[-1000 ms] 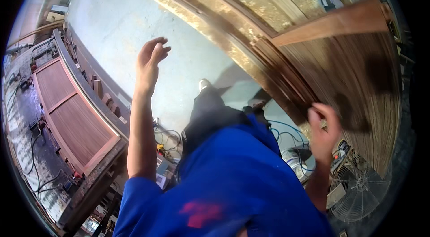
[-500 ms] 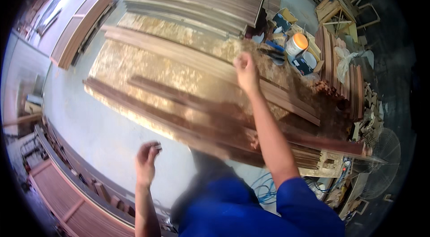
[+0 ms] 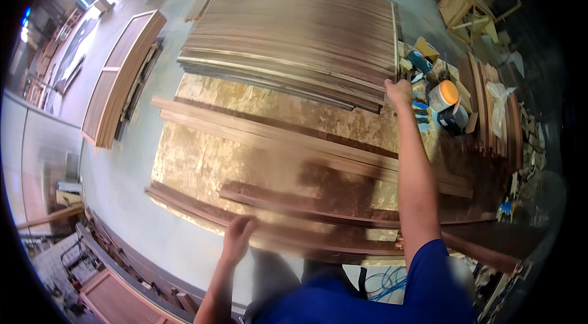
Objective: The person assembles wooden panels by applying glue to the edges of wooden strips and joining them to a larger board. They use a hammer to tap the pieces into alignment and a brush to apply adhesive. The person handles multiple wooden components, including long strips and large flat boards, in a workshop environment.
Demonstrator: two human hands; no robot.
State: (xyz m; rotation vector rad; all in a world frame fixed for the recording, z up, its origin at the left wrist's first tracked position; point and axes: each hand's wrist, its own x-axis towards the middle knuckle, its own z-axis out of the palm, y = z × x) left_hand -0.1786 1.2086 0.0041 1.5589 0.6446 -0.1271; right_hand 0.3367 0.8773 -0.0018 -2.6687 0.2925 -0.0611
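Observation:
A stack of brown wood-grain panels (image 3: 288, 30) lies across the far part of the worn bench (image 3: 190, 158). At the stack's near right corner is my right hand (image 3: 400, 92), its fingers closed at the top panel's edge. My left hand (image 3: 237, 235) hovers by the bench's front edge, close to a dark wooden strip (image 3: 184, 201). Its fingers are curled in, and what they hold, if anything, is hidden. Between the stack and the front edge lie lighter wooden boards (image 3: 245, 131) and another dark strip (image 3: 288, 210).
Right of my right hand stand a white tub with an orange lid (image 3: 443, 96) and an open box (image 3: 453, 119). Bundled wood strips (image 3: 484, 103) lie beyond. A framed panel stack (image 3: 116, 85) stands on the floor at left. Blue hose (image 3: 389, 284) coils below the bench.
My right hand has moved from above the light boards to the panel stack's corner. My left hand has come up to the bench's front edge. The whole view has shifted.

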